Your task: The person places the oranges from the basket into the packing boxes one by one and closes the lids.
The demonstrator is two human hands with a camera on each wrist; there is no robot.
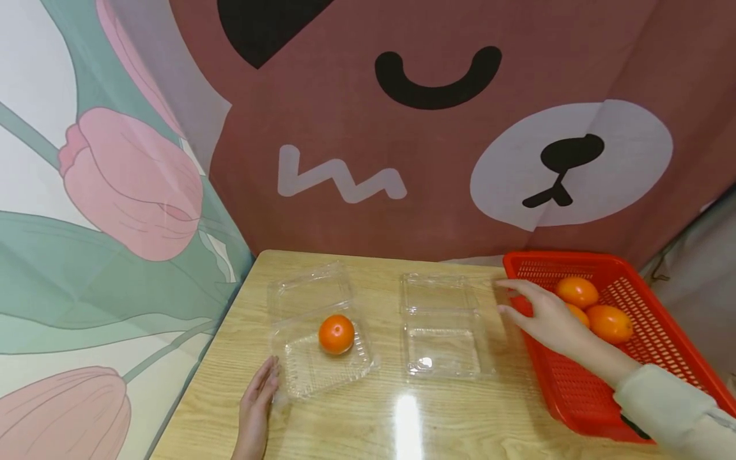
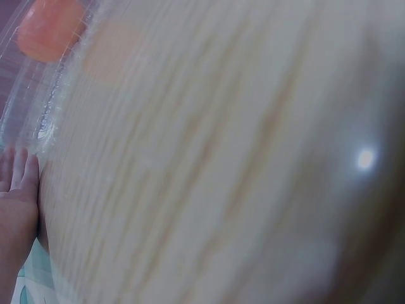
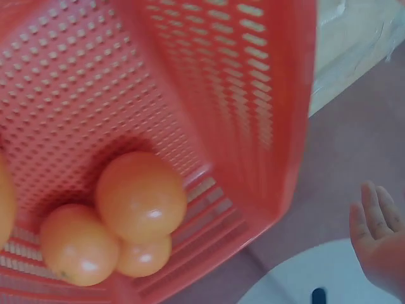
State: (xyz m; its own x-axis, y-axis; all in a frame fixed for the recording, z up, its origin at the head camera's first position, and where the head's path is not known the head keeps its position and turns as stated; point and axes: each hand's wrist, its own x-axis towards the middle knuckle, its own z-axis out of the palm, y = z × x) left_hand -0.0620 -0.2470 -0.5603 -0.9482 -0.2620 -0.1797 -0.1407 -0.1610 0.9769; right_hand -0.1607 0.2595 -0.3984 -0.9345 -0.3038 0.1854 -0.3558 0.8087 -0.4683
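Observation:
An orange (image 1: 336, 334) sits in the base of an opened clear plastic clamshell box (image 1: 307, 377) on the left of the table. Beside that box's near left corner is my left hand (image 1: 257, 406), its fingers straight and together; whether they touch the plastic I cannot tell. My right hand (image 1: 546, 316) is over the left rim of a red basket (image 1: 566, 402), fingers extended, thumb apart, holding nothing. Several oranges (image 3: 142, 196) lie together at one end of the basket. Between hand and left box stands a second opened clear box (image 1: 443, 351) with nothing in it.
The light wood table (image 1: 356, 428) ends at a curtain (image 1: 437, 223) with a bear print along its back edge. A floral cloth (image 1: 115, 287) hangs on the left. The basket takes up the table's right side.

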